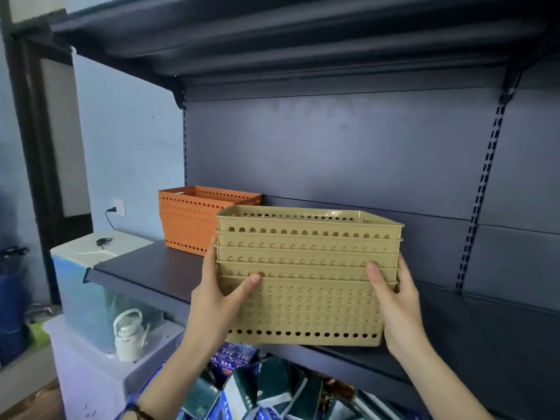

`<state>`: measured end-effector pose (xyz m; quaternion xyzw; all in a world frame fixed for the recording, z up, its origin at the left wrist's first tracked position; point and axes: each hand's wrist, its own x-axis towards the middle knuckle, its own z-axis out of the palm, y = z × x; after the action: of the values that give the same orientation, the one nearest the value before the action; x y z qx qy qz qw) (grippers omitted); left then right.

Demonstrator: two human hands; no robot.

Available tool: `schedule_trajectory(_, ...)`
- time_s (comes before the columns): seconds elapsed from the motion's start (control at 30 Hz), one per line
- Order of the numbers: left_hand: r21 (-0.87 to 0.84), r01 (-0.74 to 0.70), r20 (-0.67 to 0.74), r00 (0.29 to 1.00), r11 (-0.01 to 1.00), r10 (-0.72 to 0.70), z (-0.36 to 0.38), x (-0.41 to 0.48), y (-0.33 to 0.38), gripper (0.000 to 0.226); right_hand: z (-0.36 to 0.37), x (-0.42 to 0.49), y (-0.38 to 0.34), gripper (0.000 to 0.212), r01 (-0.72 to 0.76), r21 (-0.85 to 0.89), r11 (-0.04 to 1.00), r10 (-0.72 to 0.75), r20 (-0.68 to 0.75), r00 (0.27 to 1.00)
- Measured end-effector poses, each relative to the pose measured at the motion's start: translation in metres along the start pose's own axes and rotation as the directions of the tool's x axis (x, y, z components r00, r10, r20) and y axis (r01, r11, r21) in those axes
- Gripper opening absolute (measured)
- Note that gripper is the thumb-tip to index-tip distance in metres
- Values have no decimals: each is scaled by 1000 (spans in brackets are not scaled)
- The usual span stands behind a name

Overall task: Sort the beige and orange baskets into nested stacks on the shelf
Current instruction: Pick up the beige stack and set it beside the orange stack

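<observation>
A nested stack of several beige perforated baskets (306,286) is held at the front edge of the dark shelf (145,268). My left hand (216,301) grips its left end, thumb across the front wall. My right hand (394,307) grips the right end, thumb on the front. Whether the stack's bottom touches the shelf I cannot tell. Behind it to the left, a nested stack of orange baskets (191,219) stands on the shelf near the back panel.
The shelf stretches bare to the right (485,322); another shelf (272,34) hangs overhead. Below lie dark green and blue boxes (272,389). Left of the shelf stand clear storage bins (88,286) and a white teapot (128,334).
</observation>
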<state>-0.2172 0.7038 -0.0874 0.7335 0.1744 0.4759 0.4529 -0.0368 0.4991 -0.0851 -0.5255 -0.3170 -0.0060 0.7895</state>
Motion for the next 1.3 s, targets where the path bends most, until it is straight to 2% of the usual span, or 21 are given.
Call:
schedule_trajectory(0.07,-19,-3,34,999,1000,3,2,20,-14,94,7,7,7,52,0,-31,1000,-1,-42,999)
schedule_trajectory(0.23,-118,-13,169,985,993,33,5,66,-45,88,23,23,25,74,33,-130,991,-51,-136,989)
schedule_trajectory(0.37,-198,-6,292,954,980,65,2,101,-69,92,41,28,39,73,45,-206,978,-91,-221,971)
schedule_trajectory(0.47,-221,-19,385,917,975,106,-3,129,-82,91,58,33,46,66,38,-257,966,-111,-278,954)
schedule_trajectory(0.7,-280,-34,581,790,959,197,-1,183,-115,81,76,48,62,70,11,-391,920,-146,-318,937)
schedule_trajectory(0.77,-281,-28,607,769,959,201,3,194,-123,79,75,55,67,68,-16,-426,905,-128,-307,943)
schedule_trajectory(0.9,-299,10,633,750,954,190,18,214,-135,82,71,77,73,52,-81,-480,874,-69,-287,955)
schedule_trajectory(1.1,-279,-29,612,765,960,201,47,229,-149,79,58,111,80,63,-163,-500,851,35,-256,966)
schedule_trajectory(1.3,-271,-63,577,788,961,215,63,235,-161,78,56,121,87,60,-221,-502,836,79,-289,954)
